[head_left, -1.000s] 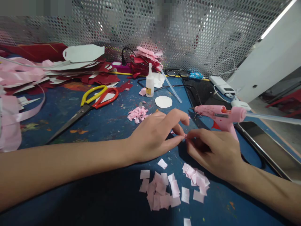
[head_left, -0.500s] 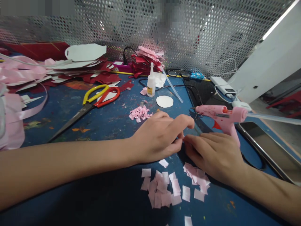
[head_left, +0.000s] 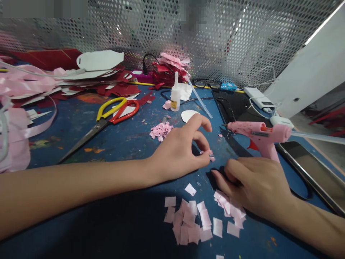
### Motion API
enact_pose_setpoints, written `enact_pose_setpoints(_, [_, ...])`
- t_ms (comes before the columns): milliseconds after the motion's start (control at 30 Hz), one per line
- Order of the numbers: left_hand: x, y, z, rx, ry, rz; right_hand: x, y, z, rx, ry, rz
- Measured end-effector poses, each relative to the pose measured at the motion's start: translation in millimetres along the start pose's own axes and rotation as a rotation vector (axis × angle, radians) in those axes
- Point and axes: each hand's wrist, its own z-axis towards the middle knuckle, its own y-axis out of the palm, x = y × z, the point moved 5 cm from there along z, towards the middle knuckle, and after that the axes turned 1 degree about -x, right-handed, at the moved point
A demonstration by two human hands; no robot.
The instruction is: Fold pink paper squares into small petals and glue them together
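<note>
Pink paper, squashed into a small wad, sits at the tips of your left hand. Your thumb and a bent finger pinch it between them, and part of it pokes out past the thumb tip, on the side toward the glue gun. Your first finger curls up above it, not touching the wad.

Your right hand is just below the wad and to the right, near it but not touching it. Its fingers curl in, and the thumb sticks out toward the wad with a dark gap beside it. It is hard to tell if those fingers hold anything, because the back of your hand hides them.

Under your hands, flat pink squares lie in loose bunches on the blue worktop. Some are right beside your right hand. A heap of crumpled pink bits lies just past your left hand, and a white paper oval peeks out behind your fingers.
</note>
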Motion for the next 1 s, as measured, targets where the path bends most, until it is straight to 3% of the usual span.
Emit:
enact_pose_setpoints(133, [-10,-1.3,3,0.026,-0.084,-0.095,-6,-2,1,-0.029,-0.091,0.078])
enact_pose_setpoints(367, [-14,1.1,5,0.008,-0.110,-0.181,8,-3,4,0.002,0.136,0.253])
enact_pose_setpoints(1000, [-11,0.5,3,0.024,-0.104,-0.171,12,-7,8,0.072,0.194,0.207])
